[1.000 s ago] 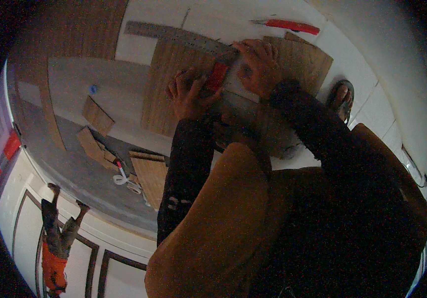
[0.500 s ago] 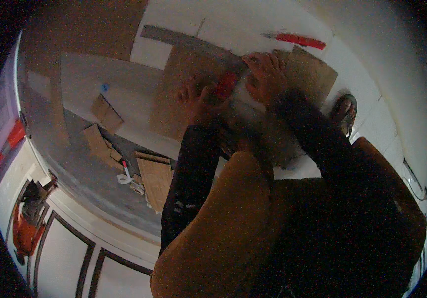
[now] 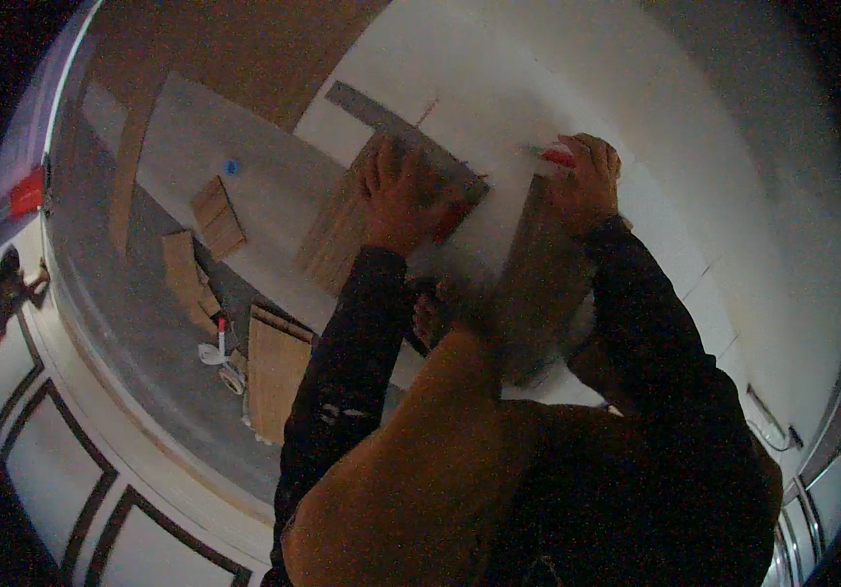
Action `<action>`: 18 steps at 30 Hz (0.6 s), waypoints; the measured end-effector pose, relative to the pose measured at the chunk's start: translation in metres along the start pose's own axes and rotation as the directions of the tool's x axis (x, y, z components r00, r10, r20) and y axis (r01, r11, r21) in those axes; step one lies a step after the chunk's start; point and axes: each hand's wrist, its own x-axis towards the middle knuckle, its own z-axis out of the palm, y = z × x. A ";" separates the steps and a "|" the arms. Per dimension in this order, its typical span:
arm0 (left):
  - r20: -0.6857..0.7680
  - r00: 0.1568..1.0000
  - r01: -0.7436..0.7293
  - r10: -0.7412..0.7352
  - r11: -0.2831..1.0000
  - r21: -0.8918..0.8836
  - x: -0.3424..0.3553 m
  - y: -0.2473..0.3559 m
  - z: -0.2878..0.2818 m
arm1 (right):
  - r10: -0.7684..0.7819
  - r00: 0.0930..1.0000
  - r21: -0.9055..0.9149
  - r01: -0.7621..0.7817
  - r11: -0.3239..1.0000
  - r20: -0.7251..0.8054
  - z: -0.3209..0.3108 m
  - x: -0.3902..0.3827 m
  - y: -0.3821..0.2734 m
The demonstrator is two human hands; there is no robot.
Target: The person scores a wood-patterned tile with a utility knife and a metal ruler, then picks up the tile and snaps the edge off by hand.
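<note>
My left hand [image 3: 396,191] lies flat, fingers spread, on a brown floor plank [image 3: 337,235] that rests on the white underlay [image 3: 499,88]. A small red object [image 3: 450,220] shows just below its fingers. My right hand [image 3: 587,181] grips the far end of a second brown plank [image 3: 528,284], which runs back toward my body. A red tool [image 3: 557,155] lies on the underlay right by that hand's fingers. Both dark sleeves come up from the lower edge.
A long grey plank [image 3: 372,108] lies beyond my left hand. Loose plank offcuts [image 3: 215,210] and a stack of short planks [image 3: 274,367] sit on the grey floor at left, with a tape roll [image 3: 230,377] beside them. Another person [image 3: 5,293] is at the far left edge.
My hands have come apart. The right hand has carried its plank out to the right, next to the red tool, while the left stays on the laid plank. My head has turned.
</note>
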 end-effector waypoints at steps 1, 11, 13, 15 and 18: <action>0.092 0.996 0.005 -0.009 0.999 0.041 -0.001 -0.003 -0.001 | -0.002 0.994 -0.089 0.012 0.996 0.114 -0.008 0.000 -0.002; 0.391 0.916 0.047 -0.091 0.991 0.122 0.022 0.007 0.034 | 0.165 0.864 -0.114 -0.125 0.986 0.475 0.008 -0.023 0.074; 0.395 0.915 0.028 -0.082 0.990 0.140 0.018 -0.001 0.041 | 0.128 0.877 -0.098 -0.093 0.991 0.464 0.017 -0.027 0.077; 0.384 0.920 0.030 -0.072 0.993 0.114 0.020 0.001 0.048 | 0.105 0.887 -0.108 -0.063 0.992 0.450 0.020 -0.031 0.087; 0.377 0.925 -0.038 -0.049 0.975 0.219 0.026 0.005 0.057 | 0.038 0.935 -0.136 0.011 0.991 0.352 0.015 -0.025 0.099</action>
